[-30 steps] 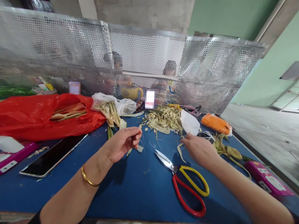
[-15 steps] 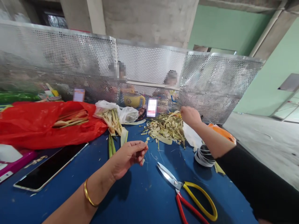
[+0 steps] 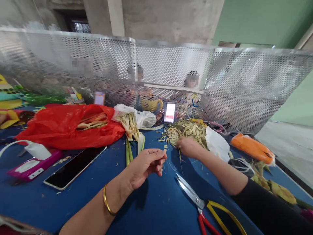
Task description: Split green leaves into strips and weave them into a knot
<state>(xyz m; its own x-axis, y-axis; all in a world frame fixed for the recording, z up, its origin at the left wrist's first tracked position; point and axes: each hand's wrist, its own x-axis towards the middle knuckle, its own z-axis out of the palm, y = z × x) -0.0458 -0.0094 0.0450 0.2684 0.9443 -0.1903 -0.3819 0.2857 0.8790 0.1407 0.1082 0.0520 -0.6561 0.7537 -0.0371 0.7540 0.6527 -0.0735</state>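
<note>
My left hand [image 3: 148, 166], with a gold bangle [image 3: 106, 199] at the wrist, hovers over the blue table, thumb and fingers pinched on a small pale piece of dried leaf [image 3: 165, 151]. At the front edge of a pile of dried leaf scraps [image 3: 193, 129], my right hand [image 3: 187, 147] is closed, its fingertips mostly turned from view. A thin strip shows below those fingers; whether they hold it I cannot tell. Scissors [image 3: 195, 197] with one yellow and one red handle lie in front of my hands, touched by neither, the blades pointing away toward the pile.
Left of my hands lie a phone [image 3: 75, 168], a purple power strip [image 3: 34, 168] and a red plastic bag [image 3: 58, 127] of dried strips. A husk bundle [image 3: 130, 125] sits beyond. An orange packet [image 3: 253, 148] is at right. A perforated metal screen [image 3: 171, 65] stands behind, people beyond it.
My right hand has come back from the far right side of the leaf pile to its near front edge. My left hand keeps its pinch. The view has swung left a little.
</note>
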